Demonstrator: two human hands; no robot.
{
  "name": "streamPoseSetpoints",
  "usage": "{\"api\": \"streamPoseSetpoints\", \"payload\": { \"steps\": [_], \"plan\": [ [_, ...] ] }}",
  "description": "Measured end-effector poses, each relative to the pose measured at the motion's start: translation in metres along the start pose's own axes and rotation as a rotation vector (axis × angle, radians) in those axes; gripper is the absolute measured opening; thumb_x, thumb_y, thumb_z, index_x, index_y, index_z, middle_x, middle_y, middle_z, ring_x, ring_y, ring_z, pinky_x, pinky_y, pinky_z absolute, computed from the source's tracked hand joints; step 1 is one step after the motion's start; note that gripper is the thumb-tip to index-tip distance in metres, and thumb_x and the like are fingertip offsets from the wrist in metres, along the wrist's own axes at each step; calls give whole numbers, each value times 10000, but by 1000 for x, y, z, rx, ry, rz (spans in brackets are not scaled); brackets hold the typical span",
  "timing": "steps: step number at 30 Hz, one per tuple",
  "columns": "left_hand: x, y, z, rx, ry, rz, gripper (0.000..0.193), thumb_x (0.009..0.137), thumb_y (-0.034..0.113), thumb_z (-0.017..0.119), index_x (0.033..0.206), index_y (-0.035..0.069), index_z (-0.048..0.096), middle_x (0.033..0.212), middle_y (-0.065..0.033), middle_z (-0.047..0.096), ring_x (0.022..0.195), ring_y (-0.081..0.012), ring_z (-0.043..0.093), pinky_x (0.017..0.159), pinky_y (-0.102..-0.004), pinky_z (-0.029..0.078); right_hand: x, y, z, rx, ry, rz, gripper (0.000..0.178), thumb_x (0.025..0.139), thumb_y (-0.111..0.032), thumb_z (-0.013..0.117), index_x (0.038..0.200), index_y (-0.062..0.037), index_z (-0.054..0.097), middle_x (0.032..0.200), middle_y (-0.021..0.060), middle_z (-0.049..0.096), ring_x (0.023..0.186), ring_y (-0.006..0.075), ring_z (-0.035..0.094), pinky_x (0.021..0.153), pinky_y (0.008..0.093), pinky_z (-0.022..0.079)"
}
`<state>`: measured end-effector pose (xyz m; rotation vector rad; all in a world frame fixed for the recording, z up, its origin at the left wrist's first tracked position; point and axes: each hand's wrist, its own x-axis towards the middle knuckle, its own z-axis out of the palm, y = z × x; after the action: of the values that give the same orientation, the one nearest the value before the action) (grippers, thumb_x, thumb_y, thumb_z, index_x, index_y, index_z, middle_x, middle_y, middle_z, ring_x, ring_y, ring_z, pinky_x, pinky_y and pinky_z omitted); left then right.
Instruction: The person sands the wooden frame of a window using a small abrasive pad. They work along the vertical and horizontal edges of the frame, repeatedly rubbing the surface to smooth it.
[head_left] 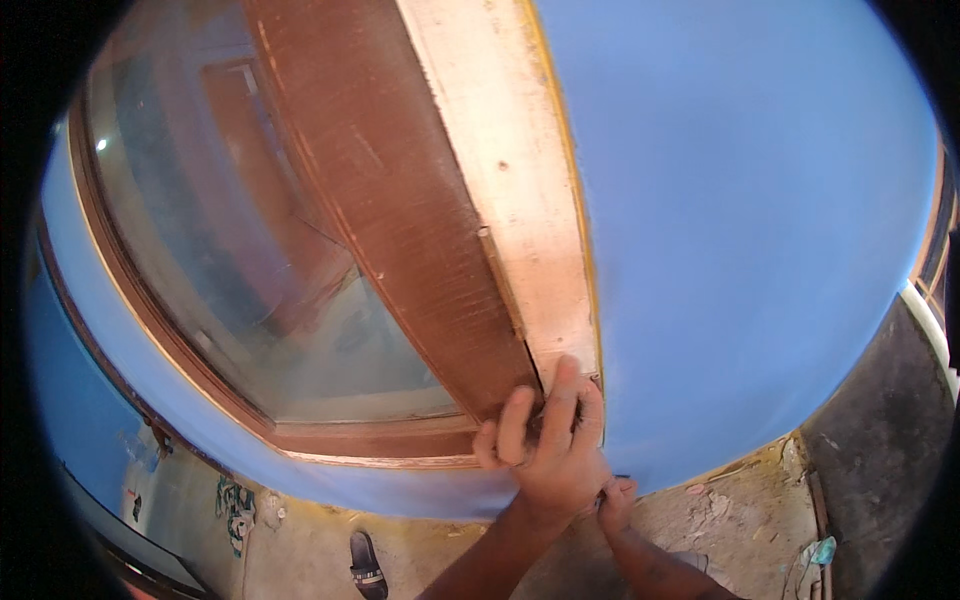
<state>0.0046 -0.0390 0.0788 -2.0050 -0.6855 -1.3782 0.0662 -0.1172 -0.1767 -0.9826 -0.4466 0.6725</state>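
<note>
As far as the head view shows, the pale wood strip (525,180) stands long and upright, running up and slightly left from the hands. Left hand (560,455) is nearer: over the strip's lower end, fingers reaching across the seam toward the brown stile (400,230). Left grip: fingers parted, half bent, tips seemingly on wood; can't tell if anything sits under the palm. Right hand (617,505) is just below and right of it, partly hidden by it. Right grip: fingers curled in; can't tell what, if anything, it has hold of. Slim brown rod (502,285) sits along the seam, above the left fingertips and apart from them, long axis roughly with the seam. Blue wall (760,220) borders the strip's right edge.
</note>
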Motion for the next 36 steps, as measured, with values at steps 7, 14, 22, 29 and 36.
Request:
{"api": "streamPoseSetpoints", "payload": {
  "steps": [7,14,22,29,36],
  "plan": [
    [-24,-12,21,65,-15,-13,296,966,175,591,1172,205,803,1534,-134,603,1441,-402,374,1107,-594,267,3,7,-2,-49,7,63,495,1036,-319,671,694,30,748,602,114,669,523,220,622,527,345,476],
    [-33,-11,12,-53,-213,-26,450,1001,355,598,1386,153,712,1594,-210,506,1452,-505,319,1123,-688,209,-9,-15,3,-41,81,-76,300,1088,-183,641,915,39,746,875,122,746,692,180,655,645,327,520],
    [34,-16,-9,-246,113,-265,352,931,246,842,1252,105,804,1225,-52,799,1184,-226,623,1022,-462,388,-21,-163,62,-373,33,-545,213,1057,-58,674,1258,12,672,1144,83,681,987,155,660,875,315,546],
    [62,-14,-61,-1260,-39,-1068,306,915,39,858,1214,-10,812,1072,-145,817,915,-242,761,858,-351,589,-5,-247,158,113,-39,-450,350,1040,-91,723,1368,19,673,1263,110,708,1134,183,673,989,352,550],
    [60,-18,-67,-979,-92,-677,280,993,93,787,1249,-18,804,1066,-143,787,944,-233,759,837,-334,593,1,-270,170,-399,122,-705,313,999,-109,775,1291,3,779,953,93,750,846,174,672,824,320,548]
  ]
}}
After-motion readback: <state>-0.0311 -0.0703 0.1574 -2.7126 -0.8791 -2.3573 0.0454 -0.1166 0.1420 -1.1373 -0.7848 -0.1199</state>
